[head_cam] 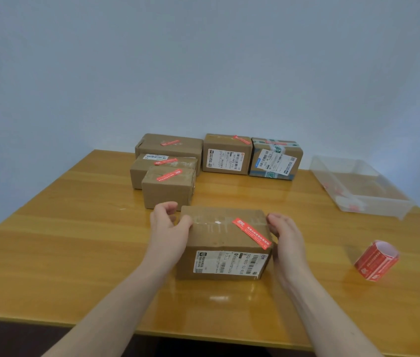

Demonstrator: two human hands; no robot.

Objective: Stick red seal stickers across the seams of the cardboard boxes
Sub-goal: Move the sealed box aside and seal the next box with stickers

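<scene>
I have the box [225, 242] at the near middle of the desk [74, 253], my left hand [170, 228] curled round its left end and my right hand [287, 238] round its right, a red sticker [251, 233] already lying slantwise across the taped top seam. It looks to me a light, stiff carton with a slick tape strip, best held by the two short ends as now, off the sticker. Five stickered boxes [170, 186] stand behind, the roll [376, 260] lies well to my right.
</scene>
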